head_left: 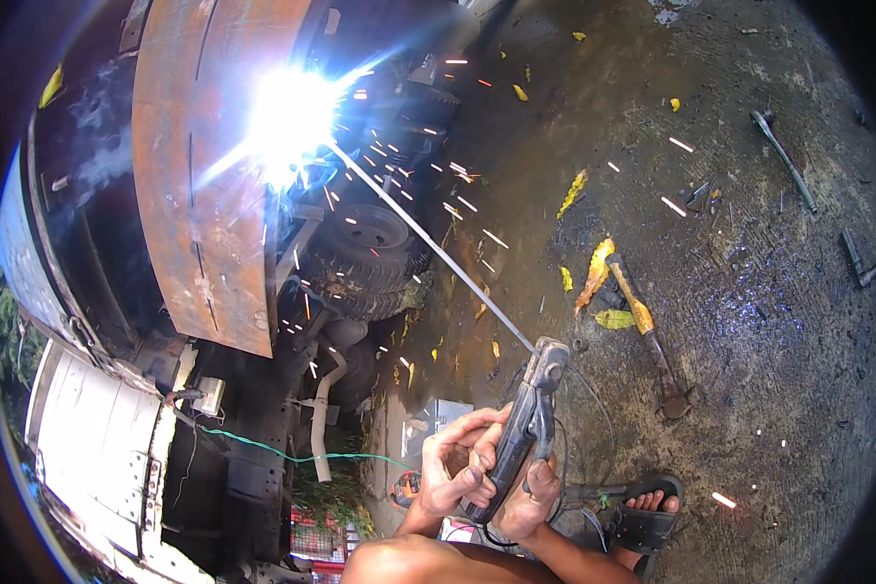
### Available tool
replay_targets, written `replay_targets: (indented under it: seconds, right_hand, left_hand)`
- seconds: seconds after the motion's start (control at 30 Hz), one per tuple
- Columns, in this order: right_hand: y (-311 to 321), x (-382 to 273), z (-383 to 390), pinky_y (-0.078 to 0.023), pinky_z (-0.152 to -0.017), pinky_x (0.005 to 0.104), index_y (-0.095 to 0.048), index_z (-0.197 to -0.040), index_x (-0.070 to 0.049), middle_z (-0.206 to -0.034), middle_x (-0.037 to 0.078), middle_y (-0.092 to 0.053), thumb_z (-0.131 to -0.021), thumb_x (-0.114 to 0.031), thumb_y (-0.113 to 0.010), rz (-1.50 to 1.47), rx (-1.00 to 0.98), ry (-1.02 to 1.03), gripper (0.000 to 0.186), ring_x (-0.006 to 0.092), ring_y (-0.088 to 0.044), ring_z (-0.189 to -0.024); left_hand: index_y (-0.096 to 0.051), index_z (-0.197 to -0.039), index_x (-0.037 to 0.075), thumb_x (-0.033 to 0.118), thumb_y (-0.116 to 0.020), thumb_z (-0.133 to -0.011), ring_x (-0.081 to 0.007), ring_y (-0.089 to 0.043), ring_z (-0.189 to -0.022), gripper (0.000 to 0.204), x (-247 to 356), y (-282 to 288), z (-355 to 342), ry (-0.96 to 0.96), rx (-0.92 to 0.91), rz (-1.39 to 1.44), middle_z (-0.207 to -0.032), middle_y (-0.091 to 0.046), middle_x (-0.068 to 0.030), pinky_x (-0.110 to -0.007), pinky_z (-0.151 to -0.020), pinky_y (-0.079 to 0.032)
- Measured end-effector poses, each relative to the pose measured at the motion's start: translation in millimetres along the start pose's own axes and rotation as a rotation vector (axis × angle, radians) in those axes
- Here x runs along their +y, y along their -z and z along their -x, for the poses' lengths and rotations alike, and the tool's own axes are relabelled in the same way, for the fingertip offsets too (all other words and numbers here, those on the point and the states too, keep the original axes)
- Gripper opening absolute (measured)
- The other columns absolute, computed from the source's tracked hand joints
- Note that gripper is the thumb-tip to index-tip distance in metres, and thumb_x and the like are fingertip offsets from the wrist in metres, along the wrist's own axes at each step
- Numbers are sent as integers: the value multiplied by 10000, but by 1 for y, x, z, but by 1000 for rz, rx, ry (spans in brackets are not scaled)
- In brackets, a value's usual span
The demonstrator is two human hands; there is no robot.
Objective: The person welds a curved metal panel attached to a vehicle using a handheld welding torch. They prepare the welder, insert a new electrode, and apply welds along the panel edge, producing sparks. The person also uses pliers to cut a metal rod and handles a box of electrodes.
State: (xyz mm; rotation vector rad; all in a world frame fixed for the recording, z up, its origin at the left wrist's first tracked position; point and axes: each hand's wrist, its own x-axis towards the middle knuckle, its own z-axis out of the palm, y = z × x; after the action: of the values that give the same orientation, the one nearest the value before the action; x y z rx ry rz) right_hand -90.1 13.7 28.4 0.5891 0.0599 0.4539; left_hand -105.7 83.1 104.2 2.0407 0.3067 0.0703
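Observation:
A black welding electrode holder (524, 428) is gripped by both of my hands, low in the middle. My left hand (460, 465) closes on its handle from the left, and my right hand (533, 498) wraps it from the right with the thumb along it. From its jaw a long thin welding rod (428, 239) runs up and to the left. The rod's far end meets a glaring white welding arc (294, 119) at the right edge of a rusty steel plate (200, 204). Glare hides the weld spot, and sparks fly to the right and downward.
Beyond the plate are a vehicle's tire (368, 234) and a bent pipe (325, 414). A green wire (292, 454) crosses at lower left. On the wet concrete lie a hammer (649, 336), a ratchet wrench (786, 161) and yellow leaves (594, 273). A sandalled foot (649, 516) stands at lower right.

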Motion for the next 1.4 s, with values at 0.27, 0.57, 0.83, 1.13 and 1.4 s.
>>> replay_targets:
  seconds: [0.27,0.57,0.83,1.13,1.4]
  right_hand:
    - [-4,-2,-7,-434,-460,250,-431,-1124,51,-817,84,-512,-812,-482,-734,13,5,-10,688,130,-524,-575]
    - [-9,-4,-11,-427,-462,247,-462,-1003,44,-789,72,-496,-814,-510,-717,61,0,9,639,121,-510,-559]
    - [-1,0,-9,-430,-462,248,-435,-1068,50,-862,85,-498,-814,-527,-710,57,-15,-16,688,123,-518,-581]
    - [-12,-1,-11,-428,-461,244,-442,-995,43,-786,78,-497,-810,-527,-717,87,50,25,659,120,-507,-551]
    - [-1,3,-10,-425,-465,240,-434,-1013,41,-790,88,-508,-817,-501,-716,11,-25,-32,641,122,-507,-565]
  left_hand:
    - [-422,-1332,-150,449,-784,-753,-151,-646,-786,908,-4,12,-3,56,-35,0,-1185,-610,-271,-219,-650,-510]
    - [-426,-1331,-143,448,-776,-763,-202,-646,-899,891,-3,9,-5,33,-23,12,-1171,-611,-288,-250,-743,-511]
    - [-416,-1338,-149,403,-772,-767,-152,-656,-747,870,-5,9,-6,14,-17,30,-1126,-629,-271,-214,-623,-515]
    - [-409,-1339,-154,365,-763,-773,-101,-624,-599,846,-3,13,-5,16,-54,61,-1101,-636,-263,-181,-513,-496]
    - [-408,-1346,-143,384,-778,-770,-106,-622,-591,864,0,11,-4,30,-22,62,-1094,-633,-257,-185,-515,-501]
